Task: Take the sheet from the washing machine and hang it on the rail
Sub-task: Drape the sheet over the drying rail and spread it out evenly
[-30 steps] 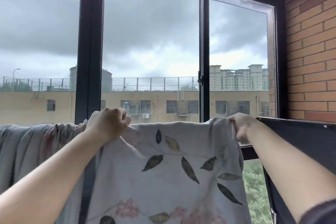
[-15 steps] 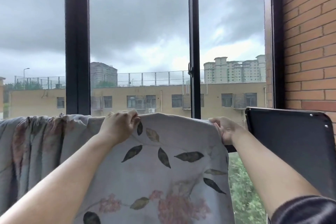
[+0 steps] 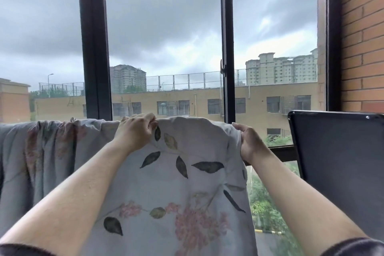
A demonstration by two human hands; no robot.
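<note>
- The left hand (image 3: pixel 136 132) has its fingers curled tight on the top fold of the sheet (image 3: pixel 176 185), pinching it right where the cloth turns over.
- The right hand (image 3: pixel 250 144) clasps the sheet's right edge with the thumb on top. The hands are set apart to keep that stretch taut and flat, I'd say so it dries without creases.
- The sheet is already draped over, its leaf-and-flower print hanging toward the person. The left part is bunched in folds and looks not yet spread.
- The rail itself is hidden under the cloth. A dark bar (image 3: pixel 283 153) shows just right of the right hand, and I can't tell whether that is it.
- A dark panel (image 3: pixel 336 162) stands near on the right, in front of the brick wall (image 3: pixel 363 37). It leaves little room to pull the edge further that way.
- Behind it all is the window (image 3: pixel 94 48), dark-framed, with grey sky outside.
</note>
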